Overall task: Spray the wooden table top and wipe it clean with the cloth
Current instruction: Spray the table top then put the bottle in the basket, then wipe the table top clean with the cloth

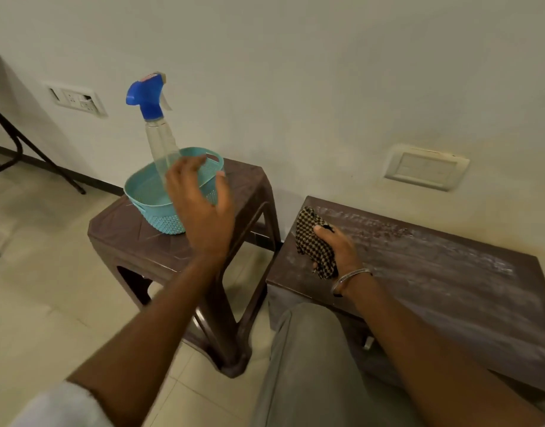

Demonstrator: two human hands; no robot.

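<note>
A clear spray bottle (160, 137) with a blue trigger head stands tilted inside a teal plastic basket (148, 195). My left hand (203, 204) hovers just in front of the basket with fingers spread, holding nothing. The dark wooden table top (434, 272) on the right shows pale streaks and a wet smear along its far side. My right hand (339, 251) rests on the table's left end, gripping a bunched black-and-tan checked cloth (311, 238).
The basket sits on a brown plastic stool (135, 241) left of the table. A pale wall runs behind both, with switch plates (77, 98) on it. Black folding legs (28, 149) stand at far left. My grey-trousered knee (311, 349) is between stool and table.
</note>
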